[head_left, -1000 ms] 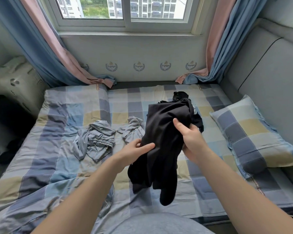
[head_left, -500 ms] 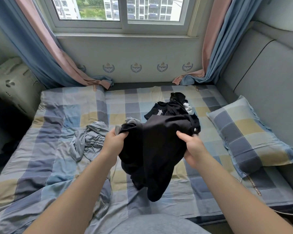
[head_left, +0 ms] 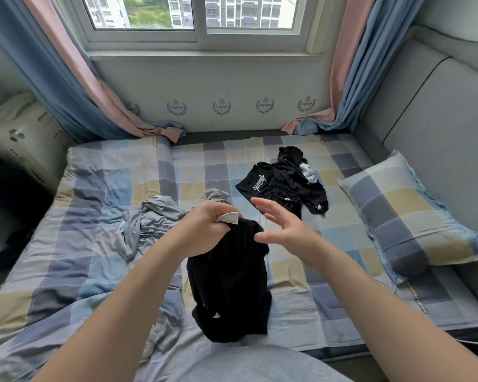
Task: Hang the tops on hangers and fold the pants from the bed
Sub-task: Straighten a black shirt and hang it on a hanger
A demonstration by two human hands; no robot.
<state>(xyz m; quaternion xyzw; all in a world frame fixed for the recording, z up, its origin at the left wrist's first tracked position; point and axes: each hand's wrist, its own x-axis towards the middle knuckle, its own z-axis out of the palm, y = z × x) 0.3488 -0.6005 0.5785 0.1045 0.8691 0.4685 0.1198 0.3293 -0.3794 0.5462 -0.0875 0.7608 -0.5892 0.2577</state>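
Note:
My left hand (head_left: 204, 230) grips the top edge of a black garment (head_left: 229, 282) that hangs bunched above the bed, with a white label showing between my fingers. Just right of it my right hand (head_left: 282, 230) is spread, fingers straight, holding nothing. A pile of black clothes (head_left: 284, 183) with white lettering lies further back on the checked bed sheet (head_left: 94, 257). To the left of my left hand lies a crumpled grey garment (head_left: 149, 224). No hangers are in view.
A checked pillow (head_left: 409, 216) lies at the right against a grey padded headboard (head_left: 439, 128). Curtains (head_left: 75, 86) frame the window at the far end. A dark item (head_left: 9, 252) lies on the floor at the left, beside a pale box.
My right hand has let go of the black garment and spread apart from it. My left hand has gathered the garment by its top edge, so it now hangs from that hand alone.

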